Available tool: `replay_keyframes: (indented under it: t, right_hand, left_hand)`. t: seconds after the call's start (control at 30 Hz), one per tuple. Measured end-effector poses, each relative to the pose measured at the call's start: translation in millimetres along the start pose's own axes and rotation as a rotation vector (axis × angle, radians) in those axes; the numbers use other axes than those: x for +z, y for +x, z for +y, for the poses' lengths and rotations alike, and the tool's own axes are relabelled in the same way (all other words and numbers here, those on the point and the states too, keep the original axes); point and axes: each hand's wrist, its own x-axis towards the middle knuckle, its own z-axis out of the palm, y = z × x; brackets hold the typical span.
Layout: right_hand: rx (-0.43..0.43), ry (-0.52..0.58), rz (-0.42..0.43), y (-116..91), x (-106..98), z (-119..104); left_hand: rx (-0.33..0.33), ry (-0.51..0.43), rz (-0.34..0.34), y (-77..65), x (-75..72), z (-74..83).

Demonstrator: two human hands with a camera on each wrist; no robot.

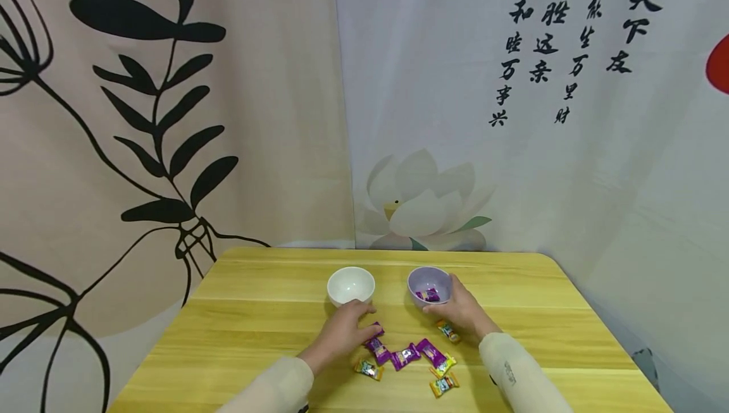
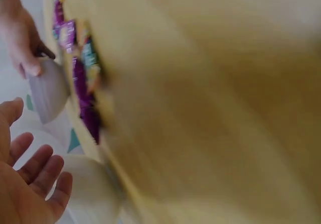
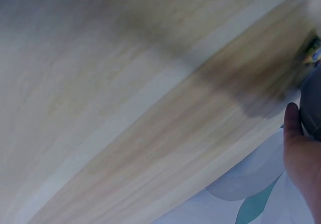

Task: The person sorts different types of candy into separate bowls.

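Right hand [image 1: 462,309] is wrapped around the near side of the purple bowl [image 1: 429,281], thumb on its rim, a purple-wrapped candy [image 1: 428,295] lying inside just past the fingers. Left hand [image 1: 343,329] rests flat, fingers loose and apart, holding nothing, right below the white bowl [image 1: 350,284]. Scattered wrapped candies [image 1: 405,356] lie beside it on the wooden table [image 1: 250,324].

2 bowls sitting on the bench: 1 white bowl [image 1: 350,284], 1 purple bowl [image 1: 429,286]. Purple candies [image 1: 405,356] showing approx 4 loose, plus 1 in purple bowl. Yellow candies [image 1: 443,384] showing approx 4. 2 hands showing.
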Motion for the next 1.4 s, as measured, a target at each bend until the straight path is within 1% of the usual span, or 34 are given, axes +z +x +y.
replay_keyframes:
  t: [0.1, 0.2, 0.33, 0.4, 0.53, 0.67, 0.87, 1.13, 1.4]
  right_hand:
    - [0.005, -0.011, -0.002, 0.7, 0.8, 0.1]
    - [0.009, -0.015, -0.005, 1.2, 1.1, -0.5]
    - [0.005, -0.015, -0.011, 2.0, 0.9, -1.4]
    - [-0.002, -0.017, -0.012, 2.4, 0.8, -1.4]
    - [-0.007, -0.010, -0.009, 1.6, -0.3, -1.1]
    - [-0.002, -0.009, -0.009, 0.9, -0.5, 0.1]
    - [-0.013, -0.011, -0.009, 0.4, -0.4, 0.5]
    - [-0.023, -0.007, -0.003, 0.2, -0.2, 0.3]
    - [-0.008, -0.010, -0.002, 0.4, -0.3, -2.2]
  left_hand:
    - [-0.003, 0.024, 0.021, -10.9, 3.7, -8.1]
    - [-0.024, 0.058, 0.036, -19.4, 7.9, -13.8]
    - [-0.055, 0.105, 0.048, -26.1, 14.7, -20.3]
    - [-0.059, 0.118, 0.061, -27.4, 17.6, -23.0]
    - [-0.063, 0.138, 0.086, -25.9, 21.9, -27.5]
    - [-0.075, 0.153, 0.087, -23.3, 24.7, -30.0]
    - [-0.077, 0.173, 0.075, -19.9, 26.5, -28.9]
    - [-0.068, 0.229, 0.066, -16.6, 28.6, -28.8]
    - [-0.049, 0.298, 0.085, -14.2, 30.5, -27.4]
